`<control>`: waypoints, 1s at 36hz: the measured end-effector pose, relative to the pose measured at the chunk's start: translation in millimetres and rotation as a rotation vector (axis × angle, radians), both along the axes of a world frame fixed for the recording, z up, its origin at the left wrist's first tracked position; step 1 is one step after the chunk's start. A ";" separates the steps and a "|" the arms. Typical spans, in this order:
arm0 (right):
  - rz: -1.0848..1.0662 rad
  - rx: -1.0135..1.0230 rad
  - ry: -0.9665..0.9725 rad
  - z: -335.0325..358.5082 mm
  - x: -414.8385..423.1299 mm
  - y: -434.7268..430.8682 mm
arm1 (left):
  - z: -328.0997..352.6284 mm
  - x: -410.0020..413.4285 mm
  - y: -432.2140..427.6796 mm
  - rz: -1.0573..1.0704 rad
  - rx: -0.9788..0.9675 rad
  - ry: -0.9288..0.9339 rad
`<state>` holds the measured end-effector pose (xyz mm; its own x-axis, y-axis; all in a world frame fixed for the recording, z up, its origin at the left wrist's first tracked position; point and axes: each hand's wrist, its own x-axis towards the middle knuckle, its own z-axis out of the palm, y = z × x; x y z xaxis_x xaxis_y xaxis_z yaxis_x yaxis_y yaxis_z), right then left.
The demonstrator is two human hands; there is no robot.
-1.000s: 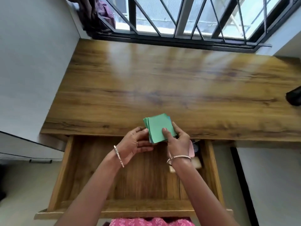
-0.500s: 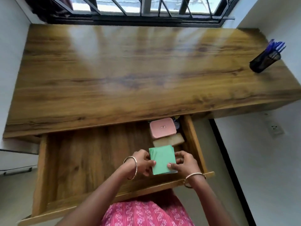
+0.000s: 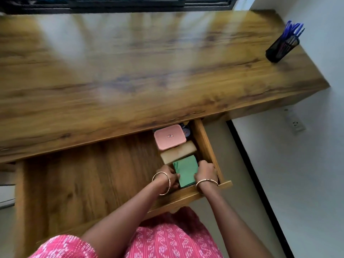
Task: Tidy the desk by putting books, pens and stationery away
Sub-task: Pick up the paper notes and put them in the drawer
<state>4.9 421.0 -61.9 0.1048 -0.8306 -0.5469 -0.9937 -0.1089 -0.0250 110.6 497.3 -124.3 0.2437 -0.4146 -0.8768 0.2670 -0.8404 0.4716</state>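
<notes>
left hand [image 3: 169, 178] pinches left edge of green paper stack [image 3: 186, 171] | right hand [image 3: 206, 171] grips its right edge | stack low in open drawer [image 3: 205, 146] front-right corner, touching tan block [image 3: 178, 152] | pink case [image 3: 169, 136] behind | pen holder [image 3: 282, 48] at desk's [image 3: 130, 71] right edge

A broad wooden desk [image 3: 130, 71] stands under a dark-framed window [image 3: 130, 4], and daylight glares off its top. The white wall [image 3: 307, 164] at right carries a socket [image 3: 296, 123] above black skirting [image 3: 260, 192].
</notes>
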 end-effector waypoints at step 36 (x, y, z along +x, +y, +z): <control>0.048 -0.146 -0.309 52.9 -40.4 23.3 | 25.1 5.7 15.2 0.171 -0.136 -0.145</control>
<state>-35.4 444.3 -9.1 0.2879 -0.8878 -0.3590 -0.9352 -0.1800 -0.3049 116.3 512.5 -99.2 0.4394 -0.4678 -0.7669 0.3216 -0.7152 0.6205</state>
